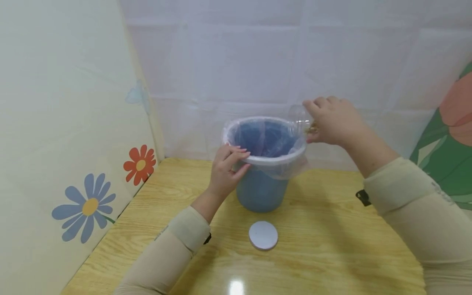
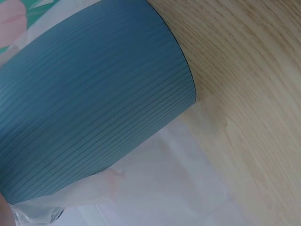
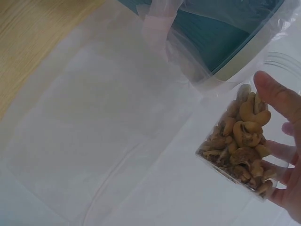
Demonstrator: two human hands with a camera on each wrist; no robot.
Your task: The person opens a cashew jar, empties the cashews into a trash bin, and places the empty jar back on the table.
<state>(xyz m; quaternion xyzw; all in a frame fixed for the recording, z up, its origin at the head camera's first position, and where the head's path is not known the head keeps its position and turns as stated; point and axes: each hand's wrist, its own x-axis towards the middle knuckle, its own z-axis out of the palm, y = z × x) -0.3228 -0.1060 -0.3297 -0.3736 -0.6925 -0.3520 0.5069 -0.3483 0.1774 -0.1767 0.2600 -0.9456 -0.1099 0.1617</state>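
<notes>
A blue trash bin stands upright on the table, lined with a clear plastic bag folded over its white rim. My left hand grips the rim at the near left, fingers over the top and thumb below. With my right hand I hold a clear jar tilted on its side, its mouth at the bin's right rim. Cashews lie in the jar's bottom part in the right wrist view. Ridges on the bin wall fill much of the left wrist view.
A round white lid lies on the wooden table in front of the bin. Close behind the bin hangs a white sheet. The left wall carries flower pictures.
</notes>
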